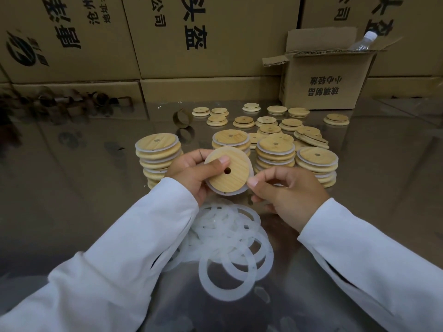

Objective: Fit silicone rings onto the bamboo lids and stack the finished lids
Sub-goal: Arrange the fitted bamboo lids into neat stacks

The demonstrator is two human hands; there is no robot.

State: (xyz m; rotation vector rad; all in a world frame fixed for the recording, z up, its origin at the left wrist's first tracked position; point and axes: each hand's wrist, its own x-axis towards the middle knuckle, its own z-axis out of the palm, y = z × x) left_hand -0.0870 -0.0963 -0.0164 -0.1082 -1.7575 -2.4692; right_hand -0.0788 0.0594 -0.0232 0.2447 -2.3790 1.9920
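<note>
- The left hand (191,174) grips a round wooden lid (229,174). Its thumb lies flat across the lid's top face near the centre hole, and its fingers curl behind the lid.
- The left forearm, in a white sleeve (124,248), rises from the lower left corner.
- The lid is held tilted above the table (72,200), between both hands. A white ring (226,192) shows along its lower edge.
- The right hand (287,195) pinches the lid's lower right rim between thumb tip and curled fingers, with the back of the hand facing up.
- A loose pile of rings (230,243) lies on the table under the wrists.
- Behind the hands stand four stacks of ringed lids (157,156); the leftmost is partly hidden by the left hand.
- Farther back, bare lids (265,121) are scattered.
- At the far right, an open cardboard box (328,80) holds a plastic bottle (363,41).
</note>
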